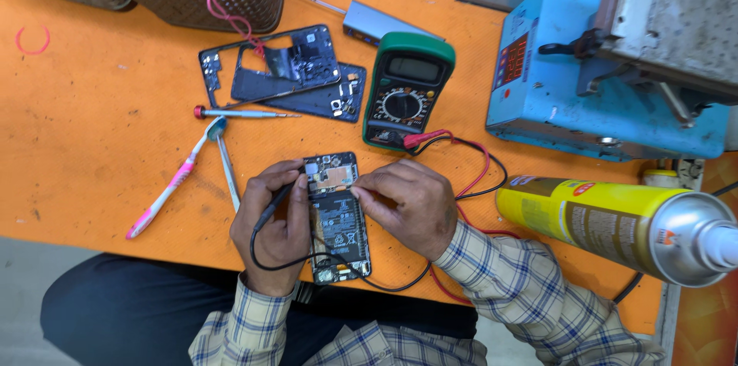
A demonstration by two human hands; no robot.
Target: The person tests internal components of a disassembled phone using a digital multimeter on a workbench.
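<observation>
An orange mat [100, 120] covers the worktable; grey floor [23, 289] shows below the mat's near edge.

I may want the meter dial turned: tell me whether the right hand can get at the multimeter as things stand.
Probably yes. The right hand rests at the opened phone, just below the green multimeter; only the red lead and black lead lie between, flat on the orange table.

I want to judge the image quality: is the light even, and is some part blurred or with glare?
Head view: light is soft and even, with faint shadows under the hands; the opened phone and multimeter are sharp; the yellow spray can at the right edge looks enlarged and slightly soft, with a bright highlight on its metal top.
</observation>
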